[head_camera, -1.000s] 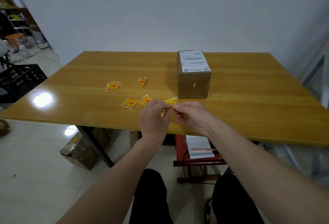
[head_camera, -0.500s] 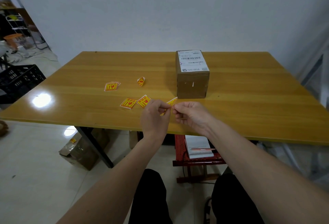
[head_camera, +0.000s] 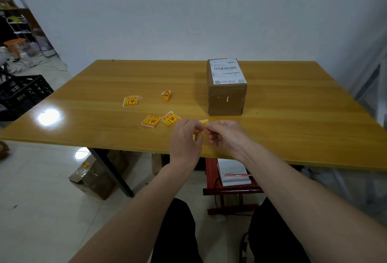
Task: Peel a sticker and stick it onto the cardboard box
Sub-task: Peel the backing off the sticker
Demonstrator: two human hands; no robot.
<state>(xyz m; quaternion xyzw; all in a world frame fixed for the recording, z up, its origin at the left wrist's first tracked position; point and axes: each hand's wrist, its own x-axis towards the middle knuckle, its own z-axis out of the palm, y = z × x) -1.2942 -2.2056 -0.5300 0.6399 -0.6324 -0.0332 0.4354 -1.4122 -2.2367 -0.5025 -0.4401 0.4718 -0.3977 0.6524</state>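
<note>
A brown cardboard box (head_camera: pixel 226 99) with a white shipping label on top stands on the wooden table (head_camera: pixel 293 120). Just in front of it, above the table's near edge, my left hand (head_camera: pixel 185 141) and my right hand (head_camera: pixel 227 137) pinch one yellow-and-red sticker (head_camera: pixel 203 123) between their fingertips. Only its top corner shows; the hands hide the remainder. Loose stickers lie to the left: two (head_camera: pixel 151 121) (head_camera: pixel 171 118) side by side, a small stack (head_camera: pixel 131 101), and a curled one (head_camera: pixel 166 95).
Under the table stand a red stool (head_camera: pixel 230 187) holding a notebook and a taped cardboard box (head_camera: pixel 94 179) on the floor. A black crate (head_camera: pixel 21 95) sits at the far left. The wall runs behind the table.
Both hands stay together on the sticker and have barely moved. Less of the sticker shows above the fingers now.
</note>
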